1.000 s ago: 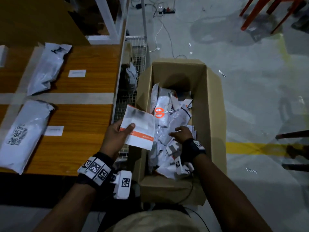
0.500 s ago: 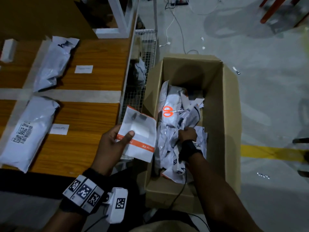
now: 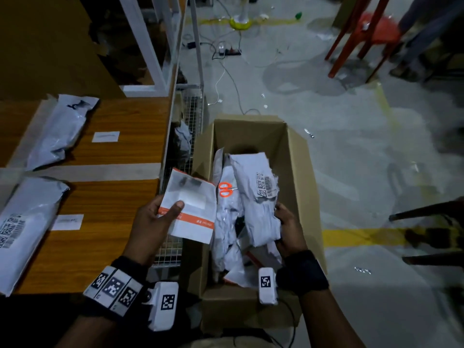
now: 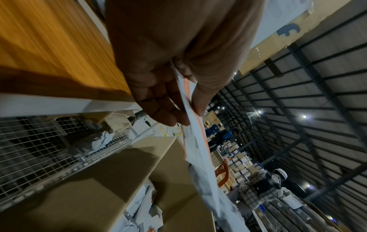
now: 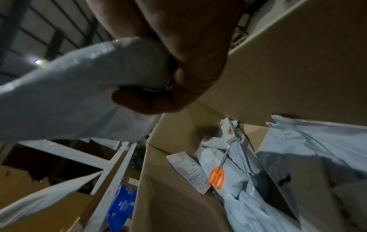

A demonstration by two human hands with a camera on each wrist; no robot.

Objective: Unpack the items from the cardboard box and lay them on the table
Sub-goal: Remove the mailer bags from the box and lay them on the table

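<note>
An open cardboard box (image 3: 305, 172) stands on the floor beside the wooden table (image 3: 120, 194). Inside lie several white poly mailers and orange-handled scissors (image 3: 224, 190) (image 5: 217, 179). My left hand (image 3: 160, 219) pinches a flat white envelope with an orange stripe (image 3: 192, 212) (image 4: 195, 141) over the box's left wall. My right hand (image 3: 286, 224) grips a white poly mailer with a barcode label (image 3: 258, 197) (image 5: 83, 87), lifted above the box's contents.
Two white poly mailers (image 3: 60, 129) (image 3: 22, 229) and small paper labels (image 3: 105, 136) lie on the table. A wire mesh basket (image 3: 190, 114) hangs between table and box. Cables, red chair legs (image 3: 351, 36) and a yellow floor line (image 3: 361, 237) lie beyond.
My right hand has gone from reaching among the mailers to gripping one and raising it out of the pile. The left hand keeps holding the striped envelope. The head view tilted up.
</note>
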